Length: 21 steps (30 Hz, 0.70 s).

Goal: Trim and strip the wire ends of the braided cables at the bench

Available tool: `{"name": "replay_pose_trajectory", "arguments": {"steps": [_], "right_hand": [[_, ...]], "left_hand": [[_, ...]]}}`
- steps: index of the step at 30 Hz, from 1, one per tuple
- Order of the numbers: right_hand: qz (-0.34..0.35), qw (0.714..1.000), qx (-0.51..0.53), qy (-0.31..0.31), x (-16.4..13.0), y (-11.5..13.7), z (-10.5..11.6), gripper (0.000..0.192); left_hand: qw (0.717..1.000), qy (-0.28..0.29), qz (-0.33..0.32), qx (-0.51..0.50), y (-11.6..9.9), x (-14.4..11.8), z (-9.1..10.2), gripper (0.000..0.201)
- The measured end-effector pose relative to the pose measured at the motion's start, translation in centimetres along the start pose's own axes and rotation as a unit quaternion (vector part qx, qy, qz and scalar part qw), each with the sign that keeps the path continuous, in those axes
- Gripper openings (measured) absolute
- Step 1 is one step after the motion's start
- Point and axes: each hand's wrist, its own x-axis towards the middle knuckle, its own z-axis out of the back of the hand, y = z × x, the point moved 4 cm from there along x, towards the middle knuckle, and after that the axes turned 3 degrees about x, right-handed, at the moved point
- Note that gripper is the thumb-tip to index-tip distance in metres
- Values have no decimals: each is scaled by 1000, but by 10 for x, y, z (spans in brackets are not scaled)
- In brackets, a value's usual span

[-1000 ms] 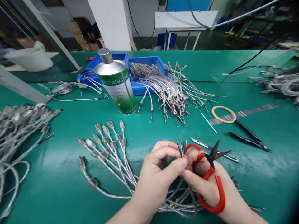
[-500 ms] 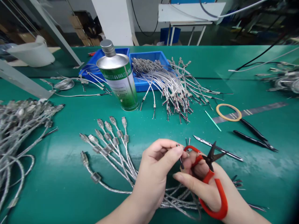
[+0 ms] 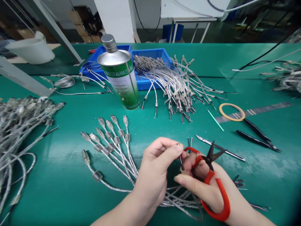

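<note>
Hands met low in the middle of the view, over the green table [image 3: 58, 188]. The left hand [image 3: 154, 169] pinched a thin dark wire end [image 3: 181, 160] between thumb and forefinger, fingers curled tight on it. The right hand [image 3: 202, 185] carried red-handled scissors [image 3: 215, 185] looped over its fingers, the short black blades standing slightly apart and pointing up and away; its thumb and fingertips closed in toward the same wire end, just beside the left thumb. Whether the right fingertips actually pressed the wire could not be told.

Beneath both wrists ran a bundle of silver braided cables [image 3: 113, 147], their metal plug ends fanned out to the left on the mat. A larger heap of similar cables [image 3: 18, 125] lay at the left edge. Farther back stood a tin can [image 3: 121, 78] with a green label, upright, in front of two blue trays [image 3: 150, 55]; more cables with stripped ends [image 3: 178, 91] spilled out of the right-hand tray onto the table. To the right of the hands lay tweezers [image 3: 221, 148], near them a roll of yellow tape [image 3: 231, 112], a black hand tool [image 3: 257, 138] and a thin green stick [image 3: 215, 120].
</note>
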Motion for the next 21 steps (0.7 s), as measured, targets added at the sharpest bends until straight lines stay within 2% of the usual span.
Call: {"name": "replay_pose_trajectory", "arguments": {"steps": [6,15,21], "right_hand": [[-3,1000,-2,21,1,0,1,25],[3,999,5,40,0,0,1,28],[-26,995,92,43,-2,3,0,30]], "left_hand": [[1000,-1,-1,7,0,-1,1,12],[997,-21,-54,59,-2,-3,4,12],[998,-2,-42,40,-1,-5,2,15]]}}
